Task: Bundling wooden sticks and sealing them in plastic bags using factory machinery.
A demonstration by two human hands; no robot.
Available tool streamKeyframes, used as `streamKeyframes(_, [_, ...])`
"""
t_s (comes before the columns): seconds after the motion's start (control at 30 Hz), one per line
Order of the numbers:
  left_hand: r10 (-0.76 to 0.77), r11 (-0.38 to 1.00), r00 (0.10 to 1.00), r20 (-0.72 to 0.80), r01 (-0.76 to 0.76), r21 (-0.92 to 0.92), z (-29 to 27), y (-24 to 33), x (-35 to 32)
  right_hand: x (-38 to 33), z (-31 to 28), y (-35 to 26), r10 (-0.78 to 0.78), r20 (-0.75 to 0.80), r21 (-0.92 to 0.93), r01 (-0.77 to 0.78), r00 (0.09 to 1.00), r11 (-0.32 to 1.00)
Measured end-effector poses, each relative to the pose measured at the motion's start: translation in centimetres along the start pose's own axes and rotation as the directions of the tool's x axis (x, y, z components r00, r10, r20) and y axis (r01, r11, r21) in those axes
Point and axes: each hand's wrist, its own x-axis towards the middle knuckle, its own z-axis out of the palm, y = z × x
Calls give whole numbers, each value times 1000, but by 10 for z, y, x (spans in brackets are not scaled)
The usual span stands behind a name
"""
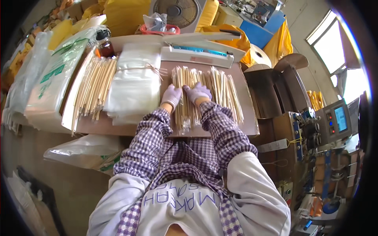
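Note:
A pile of thin wooden sticks (185,112) in clear plastic wrap lies in front of me, their lengths pointing away. My left hand (172,96), in a pale purple glove, presses its curled fingers against the pile's left side. Across the top, my right hand (198,93), gloved alike, grips the sticks with its thumb toward the left hand; some fingertips are hidden among them. More wrapped sticks (226,92) lie just right of that hand. Left of my hands is a tied stack of clear plastic bags (134,88), and beyond it another pile of sticks (93,88).
The brown tabletop (246,106) ends close to my waist. A long white box (197,56) stands along its back. A dark open carton (271,92) and a machine with a screen (334,120) are on the right. Behind stand a fan (177,11) and yellow sacks (126,17).

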Motion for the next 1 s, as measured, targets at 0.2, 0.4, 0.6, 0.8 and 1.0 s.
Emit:
streamKeyframes(0.2, [-129,749,963,238,252,-613,0,30,-10,33,15,5,29,-18,442,-18,999,897])
streamKeyframes(0.4, [91,617,942,323,201,-761,-29,45,-28,8,10,10,-300,5,977,60,954,206])
streamKeyframes(0.6, [607,260,786,-114,-332,-907,-62,129,-82,-70,-82,6,-420,-572,820,488,705,-298])
streamKeyframes(0.8, [685,703,689,236,-540,-463,-71,79,-70,-70,-65,26,-562,-528,847,446,636,-290])
streamKeyframes(1.0, [793,246,600,110,-150,-958,-38,56,-115,-109,-99,27,-523,-729,659,658,442,-363])
